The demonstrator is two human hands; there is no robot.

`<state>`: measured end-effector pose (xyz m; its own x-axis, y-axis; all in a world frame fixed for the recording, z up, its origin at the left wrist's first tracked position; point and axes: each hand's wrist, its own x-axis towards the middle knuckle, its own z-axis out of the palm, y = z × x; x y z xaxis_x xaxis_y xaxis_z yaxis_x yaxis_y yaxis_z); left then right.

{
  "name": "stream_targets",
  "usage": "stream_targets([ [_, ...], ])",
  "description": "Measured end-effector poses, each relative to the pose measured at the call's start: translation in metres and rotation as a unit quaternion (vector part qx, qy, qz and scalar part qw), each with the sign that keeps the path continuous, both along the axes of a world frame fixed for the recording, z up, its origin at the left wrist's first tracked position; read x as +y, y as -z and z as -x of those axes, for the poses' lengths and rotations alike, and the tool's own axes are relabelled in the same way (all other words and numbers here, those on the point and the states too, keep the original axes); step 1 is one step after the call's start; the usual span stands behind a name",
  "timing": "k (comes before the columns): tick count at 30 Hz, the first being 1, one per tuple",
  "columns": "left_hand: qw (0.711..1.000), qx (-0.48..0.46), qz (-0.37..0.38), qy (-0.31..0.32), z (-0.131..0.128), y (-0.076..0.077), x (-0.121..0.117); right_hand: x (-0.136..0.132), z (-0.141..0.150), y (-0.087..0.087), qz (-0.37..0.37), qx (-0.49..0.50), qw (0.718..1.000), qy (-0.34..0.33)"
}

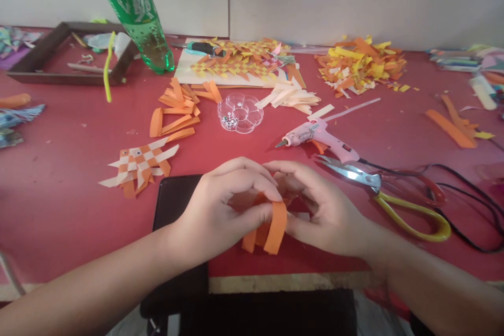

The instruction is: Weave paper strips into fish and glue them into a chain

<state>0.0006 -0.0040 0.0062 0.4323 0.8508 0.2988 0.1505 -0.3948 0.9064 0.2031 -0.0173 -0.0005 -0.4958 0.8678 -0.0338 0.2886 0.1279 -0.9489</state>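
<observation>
Orange paper strips (277, 228) near the front edge of the red table (79, 210), our left hand (220, 210) pinching them between thumb and fingers, our right hand (334, 210) curled alongside, whether gripping we cannot tell.

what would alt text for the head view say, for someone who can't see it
Left hand and right hand meet around orange strips, the left pinching one, over a red table. A woven fish lies to the left, a glue gun and scissors to the right.
</observation>
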Motion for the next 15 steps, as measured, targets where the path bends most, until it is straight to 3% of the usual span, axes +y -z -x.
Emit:
stream_targets([
  [6, 0.992, -0.014, 0.127, -0.022, -0.0033, 0.0007, -0.0012, -0.001, -0.0025, 0.0009, 0.016, -0.012, 1.0, -0.002],
  [9, 0.974, -0.064, 0.214, -0.035, -0.0048, 0.0017, -0.0016, 0.0005, -0.0024, 0.0001, -0.022, -0.009, 1.0, 0.013],
  [15, 0.94, -0.113, 0.32, -0.037, -0.0035, 0.0009, 0.0006, 0.0008, -0.0036, 0.0036, -0.044, -0.003, 0.999, 0.031],
])
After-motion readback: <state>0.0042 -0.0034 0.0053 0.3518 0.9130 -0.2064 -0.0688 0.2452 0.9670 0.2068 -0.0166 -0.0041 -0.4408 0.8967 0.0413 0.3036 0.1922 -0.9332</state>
